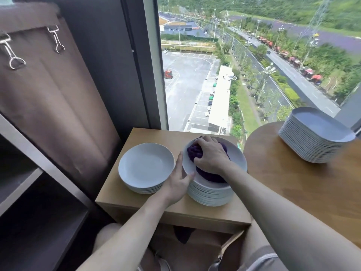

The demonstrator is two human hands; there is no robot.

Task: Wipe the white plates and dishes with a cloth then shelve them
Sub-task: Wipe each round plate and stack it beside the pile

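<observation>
Wiping step in hand, by the look of it: right hand (212, 154) pressed down on a bunched purple cloth (211, 176) inside the top plate (237, 159) of the taller pile (211, 196), fingers curled over the cloth and gripping it, knuckles raised, forearm reaching in from the lower right

Left hand (178, 180) braced against the near left rim of that same plate, thumb lying up along the edge, forefinger laid fairly straight on the rim, the two spread in a wide V; remaining fingers hidden under the hand; forearm coming in from the lower centre

Both piles on a small wooden table (136, 204) under a tall window (214, 75): taller pile to the right, shorter pile (146, 169) of white plates just beside it to the left, the left hand between them

Stack of white rectangular dishes (312, 141) well apart on a round table (293, 182) at the right, untouched

Dark shelves (39, 173) at the far left, brown curtain (48, 85) behind them

Task judged early, with many plates waiting and none visible on the shelves

Next, probably: cloth lifted clear, a firmer hold taken under the rim, the wiped plate raised straight off the pile without dragging its neighbours, then carried left; no telling the wiped pile from the unwiped
</observation>
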